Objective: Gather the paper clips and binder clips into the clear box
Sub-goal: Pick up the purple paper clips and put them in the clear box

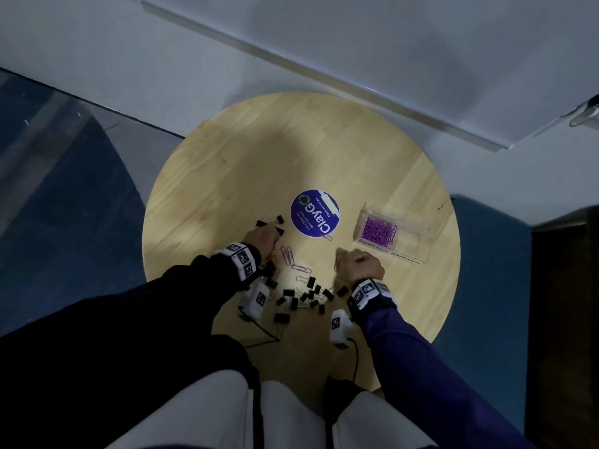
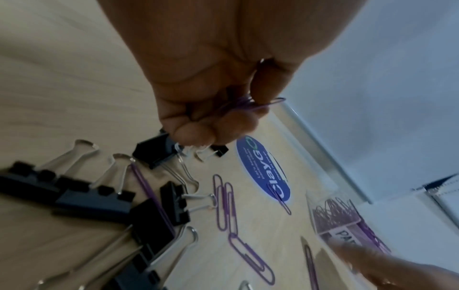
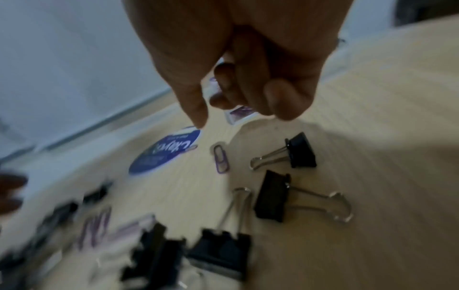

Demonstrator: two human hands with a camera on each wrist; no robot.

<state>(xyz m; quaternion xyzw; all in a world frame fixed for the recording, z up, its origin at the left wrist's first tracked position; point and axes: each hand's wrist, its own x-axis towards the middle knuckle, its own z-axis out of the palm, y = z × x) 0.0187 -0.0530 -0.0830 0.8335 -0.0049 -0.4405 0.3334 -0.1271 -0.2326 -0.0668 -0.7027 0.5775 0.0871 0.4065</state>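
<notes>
My left hand (image 1: 262, 236) hovers at the left of the table (image 1: 291, 140), its curled fingers pinching a small bunch of purple paper clips (image 2: 248, 104). My right hand (image 1: 359, 264) is just left of the clear box (image 1: 405, 244). Its fingers are curled with the thumb sticking out, and nothing shows in them in the right wrist view. A loose purple clip (image 3: 221, 159) lies below that thumb. More purple clips (image 1: 290, 257) lie between my hands. Black binder clips (image 1: 304, 296) are scattered near the front edge. The box (image 2: 332, 213) holds a heap of purple clips.
A round blue sticker (image 1: 314, 212) is stuck at the table's centre, with one purple clip on its edge. A few binder clips (image 1: 270, 220) lie beyond my left hand. A grey wall and skirting run behind the table. My knees sit under its near edge.
</notes>
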